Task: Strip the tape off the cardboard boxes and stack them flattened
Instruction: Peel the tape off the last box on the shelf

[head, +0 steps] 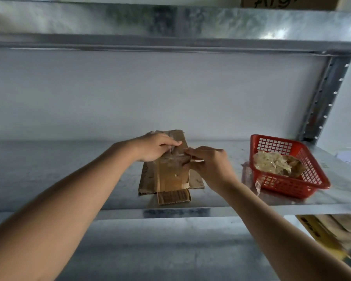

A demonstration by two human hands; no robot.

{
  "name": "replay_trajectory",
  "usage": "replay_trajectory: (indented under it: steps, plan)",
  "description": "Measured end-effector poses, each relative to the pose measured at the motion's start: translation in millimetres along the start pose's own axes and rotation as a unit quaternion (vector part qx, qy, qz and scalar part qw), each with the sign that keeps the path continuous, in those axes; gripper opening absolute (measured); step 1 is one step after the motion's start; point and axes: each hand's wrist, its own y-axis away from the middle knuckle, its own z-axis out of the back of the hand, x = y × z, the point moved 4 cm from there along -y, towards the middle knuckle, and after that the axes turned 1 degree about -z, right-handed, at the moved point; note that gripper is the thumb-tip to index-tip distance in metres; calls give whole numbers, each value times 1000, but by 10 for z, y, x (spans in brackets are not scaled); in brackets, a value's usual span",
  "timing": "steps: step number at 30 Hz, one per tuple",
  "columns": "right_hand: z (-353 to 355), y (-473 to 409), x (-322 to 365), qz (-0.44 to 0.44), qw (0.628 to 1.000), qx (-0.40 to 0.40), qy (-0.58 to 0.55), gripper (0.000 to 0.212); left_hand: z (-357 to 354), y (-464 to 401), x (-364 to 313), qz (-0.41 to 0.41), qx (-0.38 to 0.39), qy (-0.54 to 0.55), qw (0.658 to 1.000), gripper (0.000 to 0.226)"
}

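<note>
A small brown cardboard box (pixel 171 175) lies on the metal shelf (pixel 69 171) in the middle of the head view, its flaps spread out at the near and far ends. Clear tape (pixel 176 157) crosses its top. My left hand (pixel 154 147) presses down on the far part of the box, fingers curled over the tape line. My right hand (pixel 209 165) pinches a strip of the tape at the box's right edge. A flattened piece of cardboard (pixel 145 179) lies under the box.
A red plastic basket (pixel 292 187) stands to the right on the shelf, holding a wad of crumpled tape (pixel 272 163). A steel upright (pixel 324 98) rises at the back right. Flat cardboard (pixel 332 230) sits on the shelf below, right.
</note>
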Motion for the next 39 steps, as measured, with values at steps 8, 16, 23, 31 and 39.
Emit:
replay_trajectory:
  steps: [8,16,23,31,39]
  plan:
    - [105,116,59,13,998,-65,15,17,-23,61,24,4,-4,20,1000,42]
    - [-11,224,39,-33,998,-51,31,7,-47,30,55,-1,-6,37,999,43]
    - [48,110,126,39,990,46,124,11,-77,13,86,3,-26,53,998,40]
    - [175,11,272,88,945,164,270,22,-73,30,61,3,-5,16,1000,46]
    - [374,-124,395,84,939,176,285,15,-46,-11,-43,22,19,-33,999,54]
